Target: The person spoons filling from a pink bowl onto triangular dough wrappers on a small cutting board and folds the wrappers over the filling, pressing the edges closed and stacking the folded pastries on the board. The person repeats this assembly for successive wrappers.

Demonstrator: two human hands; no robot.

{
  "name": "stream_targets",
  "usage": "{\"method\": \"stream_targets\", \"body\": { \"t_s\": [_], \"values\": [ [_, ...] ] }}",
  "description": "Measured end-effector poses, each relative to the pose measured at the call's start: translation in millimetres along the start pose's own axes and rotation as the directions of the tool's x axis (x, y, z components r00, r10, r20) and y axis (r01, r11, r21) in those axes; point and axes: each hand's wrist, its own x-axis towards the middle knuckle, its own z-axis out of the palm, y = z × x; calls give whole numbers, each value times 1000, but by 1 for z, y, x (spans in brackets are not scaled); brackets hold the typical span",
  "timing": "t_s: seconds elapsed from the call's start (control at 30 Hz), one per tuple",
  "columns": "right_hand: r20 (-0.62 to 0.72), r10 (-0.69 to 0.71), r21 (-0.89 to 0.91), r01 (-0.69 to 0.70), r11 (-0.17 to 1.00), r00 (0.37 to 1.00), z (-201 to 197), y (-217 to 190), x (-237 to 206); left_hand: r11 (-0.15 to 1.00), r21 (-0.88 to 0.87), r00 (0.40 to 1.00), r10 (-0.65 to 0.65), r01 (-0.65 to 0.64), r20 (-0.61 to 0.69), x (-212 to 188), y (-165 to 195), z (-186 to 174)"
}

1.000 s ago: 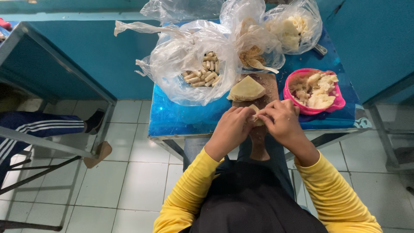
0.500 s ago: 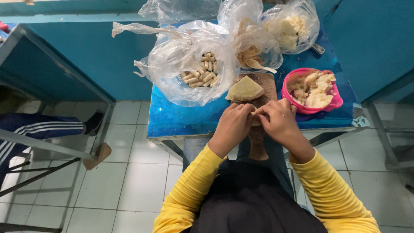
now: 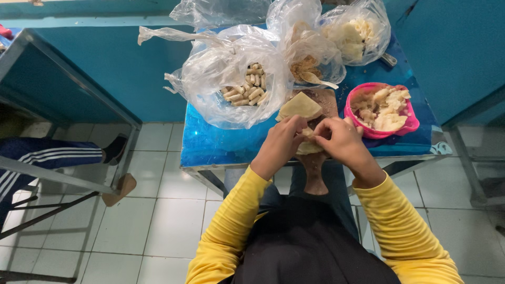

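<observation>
Yellow sleeves lead to the left hand (image 3: 281, 143) and right hand (image 3: 336, 141), both pinching a pale dough wrapper (image 3: 306, 147) between curled fingertips over a wooden cutting board (image 3: 315, 168) on the blue table (image 3: 210, 144). Just beyond lies a stack of wrappers (image 3: 300, 106); a pink bowl (image 3: 407, 125) of mashed filling sits to the right, and a clear plastic bag of finished rolls (image 3: 245, 89) to the left.

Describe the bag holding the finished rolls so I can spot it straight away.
Start at the blue table in front of the person. On its left half, beyond the left hand, sits the largest clear plastic bag. Unlike the bags further back, it holds small pale finger-shaped rolls piled together.
</observation>
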Motion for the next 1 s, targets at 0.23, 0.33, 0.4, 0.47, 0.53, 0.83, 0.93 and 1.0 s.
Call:
{"method": "stream_targets", "body": {
  "t_s": [0.23,0.33,0.4,0.47,0.53,0.83,0.93,1.0],
  "values": [
    [-119,-140,184,160,970,983,-1,-7,-16,999,-43,1000,-15,15,-5,-12,9,-5],
    [-150,-147,178,173,969,978,-3,-9,-22,998,-63,1000,-20,21,19,-15,13,-10],
    [-186,-206,116,229,966,961,-4,-10,-26,1000,-9,999,0,1,53,-15,15,-10],
    [-204,-221,125,249,961,954,-5,-12,-30,999,35,997,21,-23,73,-13,15,-10],
    [-219,-237,113,266,957,947,-5,-13,-32,996,70,996,40,-45,80,-13,15,-9],
    [-240,-340,-78,331,940,909,-7,-17,-34,990,101,993,88,-96,82,-11,16,-9],
    [-243,-335,-101,320,942,910,-5,-15,-33,992,98,994,73,-81,86,-11,16,-9],
    [-244,-322,-103,306,947,915,-2,-13,-31,992,113,996,50,-58,70,-12,15,-7]
  ]
}}
